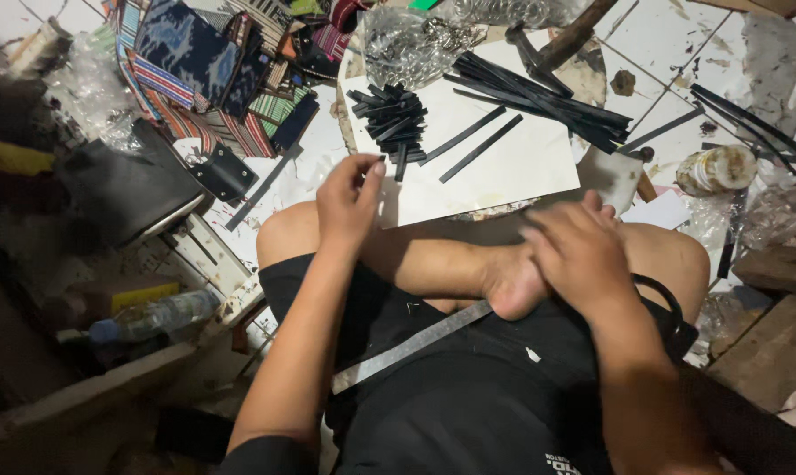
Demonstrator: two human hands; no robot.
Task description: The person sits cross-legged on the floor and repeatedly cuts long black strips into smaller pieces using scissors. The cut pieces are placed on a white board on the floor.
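Note:
My left hand [350, 200] is raised over my knee at the near edge of a white board [521, 163], fingertips drawn together right next to a pile of short black strips [389, 119]. I cannot make out whether a strip is pinched between the fingers. My right hand [578, 251] is motion-blurred, with fingers spread, lying over my bare foot [512, 286] on my crossed legs. It holds nothing. A long metal ruler [411, 345] lies slanted across my black shorts, below both hands. Two long black strips [473, 141] lie loose on the board.
A bundle of long black strips [539, 92] and a hammer [556, 48] lie at the board's far side. Patterned woven pouches [204, 70] are stacked at the upper left, a glue tin [719, 169] stands at the right, and a plastic bottle [156, 315] lies at the left.

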